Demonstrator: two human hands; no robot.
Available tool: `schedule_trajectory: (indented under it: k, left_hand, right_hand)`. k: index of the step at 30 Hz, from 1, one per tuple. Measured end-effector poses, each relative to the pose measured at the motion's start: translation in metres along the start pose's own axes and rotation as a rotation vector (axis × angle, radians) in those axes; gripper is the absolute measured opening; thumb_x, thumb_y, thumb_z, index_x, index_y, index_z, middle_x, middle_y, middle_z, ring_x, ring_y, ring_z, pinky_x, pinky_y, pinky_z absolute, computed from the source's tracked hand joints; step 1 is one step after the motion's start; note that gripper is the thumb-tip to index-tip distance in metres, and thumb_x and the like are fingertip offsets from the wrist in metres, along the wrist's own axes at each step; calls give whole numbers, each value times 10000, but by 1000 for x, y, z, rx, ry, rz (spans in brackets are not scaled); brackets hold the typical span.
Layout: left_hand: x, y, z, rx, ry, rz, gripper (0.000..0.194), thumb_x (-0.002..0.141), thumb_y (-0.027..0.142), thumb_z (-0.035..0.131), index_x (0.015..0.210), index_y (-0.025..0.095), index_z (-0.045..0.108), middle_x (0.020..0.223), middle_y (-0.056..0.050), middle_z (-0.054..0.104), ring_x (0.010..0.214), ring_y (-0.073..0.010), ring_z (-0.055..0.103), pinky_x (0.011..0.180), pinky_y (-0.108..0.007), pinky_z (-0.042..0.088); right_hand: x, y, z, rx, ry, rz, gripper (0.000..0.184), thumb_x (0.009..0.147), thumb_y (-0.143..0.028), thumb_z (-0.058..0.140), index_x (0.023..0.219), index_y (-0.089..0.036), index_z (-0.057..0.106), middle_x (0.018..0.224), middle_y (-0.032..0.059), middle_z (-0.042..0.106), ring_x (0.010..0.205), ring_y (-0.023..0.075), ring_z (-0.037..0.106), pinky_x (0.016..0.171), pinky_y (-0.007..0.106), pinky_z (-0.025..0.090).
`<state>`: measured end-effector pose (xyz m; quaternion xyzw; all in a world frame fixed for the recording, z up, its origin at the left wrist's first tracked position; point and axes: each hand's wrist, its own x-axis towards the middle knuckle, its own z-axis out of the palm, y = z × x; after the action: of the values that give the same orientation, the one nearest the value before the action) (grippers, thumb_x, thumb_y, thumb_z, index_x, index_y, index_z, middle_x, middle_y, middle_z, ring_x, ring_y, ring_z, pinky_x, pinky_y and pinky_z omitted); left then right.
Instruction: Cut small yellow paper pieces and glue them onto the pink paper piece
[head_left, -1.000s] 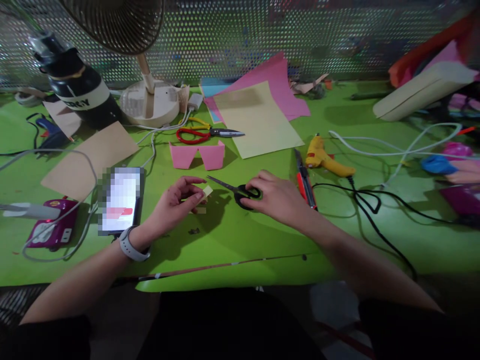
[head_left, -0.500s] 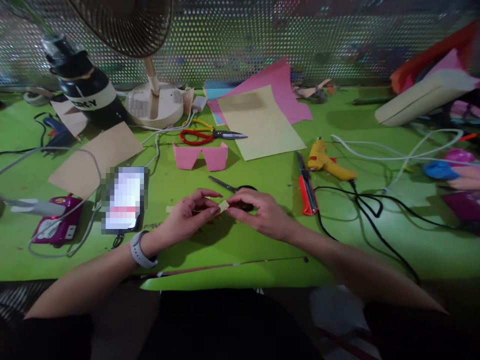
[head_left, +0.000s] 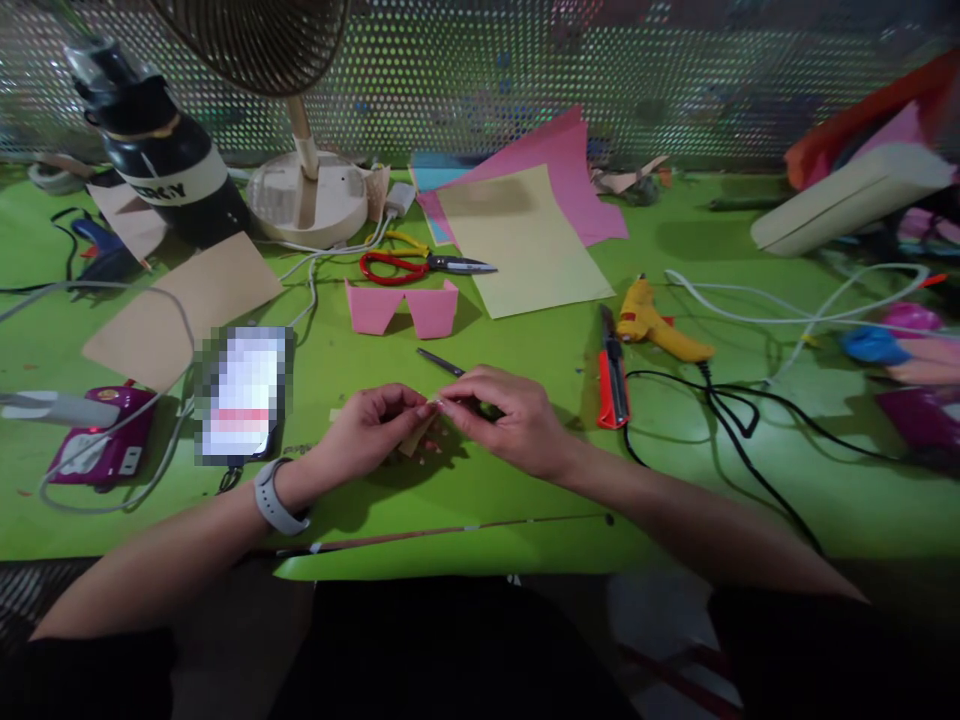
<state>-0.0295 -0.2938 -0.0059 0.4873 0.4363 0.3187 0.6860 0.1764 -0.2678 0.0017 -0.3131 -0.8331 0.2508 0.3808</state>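
My left hand (head_left: pixel 379 428) pinches a small piece of yellow paper (head_left: pixel 414 438) that hangs below its fingertips. Thumb and finger of my right hand (head_left: pixel 510 420) are closed at the paper's upper end, against the left fingertips. Small paper scraps (head_left: pixel 433 450) lie on the table under the hands. Dark scissors (head_left: pixel 441 362) rest behind my right hand, which hides their handles. Farther back stands a pink paper pair of glasses (head_left: pixel 403 310).
Red-and-yellow-handled scissors (head_left: pixel 397 268) and a yellow sheet (head_left: pixel 525 250) lie behind. On the right are a red box cutter (head_left: pixel 615 380) and a yellow glue gun (head_left: pixel 664 325) with its cord. A phone (head_left: pixel 244 400) and a purple power strip (head_left: pixel 105 440) sit left.
My fingertips have come together, and the yellow paper piece has turned to hang down under the left fingers. My right hand has shifted slightly left, covering more of the dark scissors.
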Motion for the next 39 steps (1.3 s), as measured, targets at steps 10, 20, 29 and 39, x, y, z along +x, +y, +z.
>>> schedule_trajectory:
  k: [10,20,29,39]
  left_hand:
    - [0,5,1,-117,-23,-62,277,862,409,708,932,157,615,778,-12,710,696,-128,715,548,-200,581]
    - [0,1,-1,-102,-35,-8,263,880,375,685,1003,148,635,835,-37,725,750,-141,721,595,-232,605]
    - [-2,4,-1,-85,-25,11,262,890,372,663,1036,157,631,857,-41,712,779,-156,714,592,-242,609]
    - [-4,4,-1,-72,-16,26,277,891,382,666,1036,148,628,870,-47,712,783,-161,714,586,-244,621]
  right_hand:
    - [-9,10,1,-298,21,-237,182,948,-186,606,1058,-195,751,908,66,772,768,173,705,668,324,581]
    - [-14,15,5,-464,-32,-367,239,952,-199,584,1151,-210,717,939,61,763,775,183,675,648,351,544]
    - [-15,16,9,-410,-29,-353,326,962,-235,559,1270,-196,661,955,80,735,794,196,655,667,369,520]
    - [-13,16,9,-267,18,-286,296,950,-206,559,1218,-191,685,942,81,738,786,187,663,662,345,525]
